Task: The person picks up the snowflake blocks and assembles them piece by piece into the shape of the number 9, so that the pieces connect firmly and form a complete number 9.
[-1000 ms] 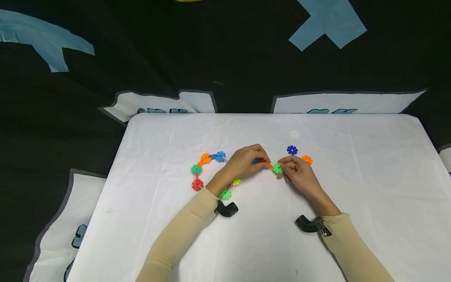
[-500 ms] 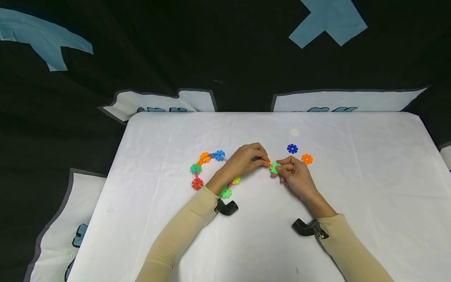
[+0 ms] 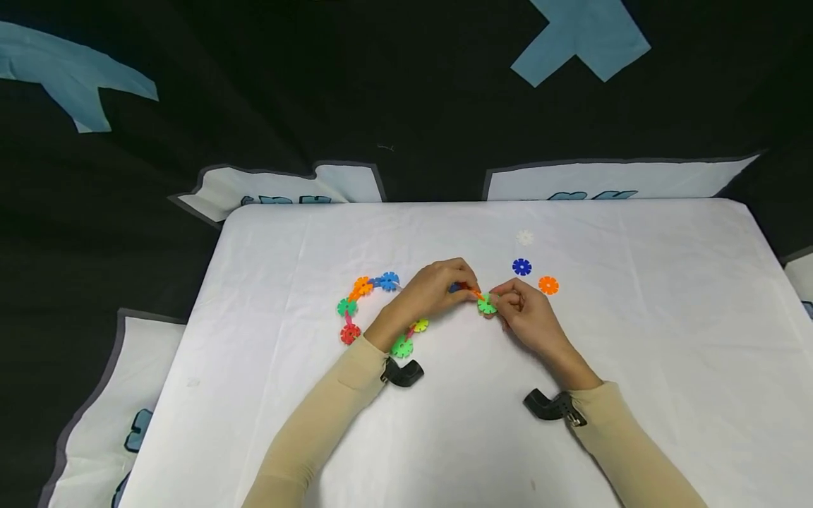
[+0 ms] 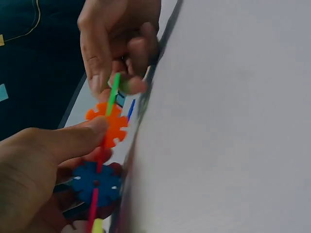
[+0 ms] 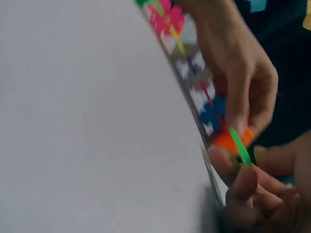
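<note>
My left hand [image 3: 441, 286] pinches an orange notched snowflake disc [image 4: 116, 128] between thumb and fingers. Below that disc, a blue disc [image 4: 97, 184] rests by the curled fingers, joined in the same chain. A bright green disc [image 3: 486, 305] is pinched by the fingertips of my right hand [image 3: 527, 310]. Seen edge-on in the left wrist view, its rim meets and overlaps the orange disc. The rest of the chain curves over the table to the left, with a red disc [image 3: 350, 334] and a teal-green disc [image 3: 346, 307]; my left wrist hides part of it.
Three loose discs lie beyond my right hand: a white one [image 3: 524, 238], a dark blue one [image 3: 521, 267] and an orange one [image 3: 548, 285]. The white-covered table [image 3: 667, 339] ends at a dark patterned cloth [image 3: 432, 106] behind.
My right hand has moved slightly left, bringing the green disc closer to the orange disc. The left hand keeps its hold in nearly the same place. The head view has shifted a little.
</note>
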Motion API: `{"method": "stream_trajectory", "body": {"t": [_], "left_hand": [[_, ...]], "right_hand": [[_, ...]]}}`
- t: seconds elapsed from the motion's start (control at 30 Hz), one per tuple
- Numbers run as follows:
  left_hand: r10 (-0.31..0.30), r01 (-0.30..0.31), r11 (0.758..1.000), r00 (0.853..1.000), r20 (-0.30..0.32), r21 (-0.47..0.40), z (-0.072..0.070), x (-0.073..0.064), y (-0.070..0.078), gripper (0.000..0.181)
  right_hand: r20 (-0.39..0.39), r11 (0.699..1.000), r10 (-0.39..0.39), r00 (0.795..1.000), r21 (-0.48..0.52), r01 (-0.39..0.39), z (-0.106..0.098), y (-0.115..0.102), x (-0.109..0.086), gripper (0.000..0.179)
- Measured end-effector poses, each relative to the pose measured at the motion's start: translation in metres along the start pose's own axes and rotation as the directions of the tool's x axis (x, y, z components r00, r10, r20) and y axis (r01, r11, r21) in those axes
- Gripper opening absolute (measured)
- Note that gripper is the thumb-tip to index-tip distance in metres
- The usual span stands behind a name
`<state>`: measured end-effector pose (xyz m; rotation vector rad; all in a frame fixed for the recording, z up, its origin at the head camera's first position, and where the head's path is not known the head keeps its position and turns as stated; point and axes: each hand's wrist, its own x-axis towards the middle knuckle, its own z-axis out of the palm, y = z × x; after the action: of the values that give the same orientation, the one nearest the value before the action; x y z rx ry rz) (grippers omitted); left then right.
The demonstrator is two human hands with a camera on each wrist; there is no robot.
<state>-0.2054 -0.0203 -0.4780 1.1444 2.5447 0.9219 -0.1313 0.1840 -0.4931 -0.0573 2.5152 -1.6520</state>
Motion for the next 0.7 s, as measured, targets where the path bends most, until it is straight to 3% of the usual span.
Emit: {"method": "stream_trajectory", "body": {"t": [0.1,0.23,0.33,0.4,0.47,0.6,0.7], "left_hand": [[-0.008,0.008,1.0,0.998,0.065,0.009,-0.006,-0.001,0.001,0.018],[-0.03,0.028,0.999,0.99,0.141,0.019,-0.014,-0.001,0.004,0.031],[-0.057,0.046,0.997,0.98,0.189,0.059,-0.015,0.002,0.008,0.045],[-0.062,0.044,0.995,0.976,0.21,0.09,-0.013,0.006,0.012,0.052],[-0.064,0.039,0.992,0.974,0.217,0.119,-0.01,0.008,0.015,0.056],[-0.064,0.031,0.987,0.976,0.21,0.158,-0.002,0.01,0.017,0.056],[-0.06,0.025,0.984,0.979,0.196,0.175,0.004,0.009,0.017,0.055]], "right_hand": [[-0.075,0.979,-0.107,0.991,-0.18,0.092,-0.013,0.001,0.005,0.012],[-0.225,0.924,-0.267,0.937,-0.335,0.183,-0.034,0.011,0.018,0.011],[-0.261,0.893,-0.342,0.903,-0.39,0.226,-0.047,0.022,0.028,0.017],[-0.234,0.88,-0.36,0.903,-0.407,0.245,-0.054,0.028,0.034,0.025],[-0.174,0.869,-0.362,0.916,-0.419,0.264,-0.061,0.031,0.041,0.036],[0.017,0.838,-0.309,0.951,-0.468,0.281,-0.073,0.033,0.056,0.062],[0.162,0.809,-0.244,0.956,-0.509,0.293,-0.079,0.034,0.065,0.067]]}}
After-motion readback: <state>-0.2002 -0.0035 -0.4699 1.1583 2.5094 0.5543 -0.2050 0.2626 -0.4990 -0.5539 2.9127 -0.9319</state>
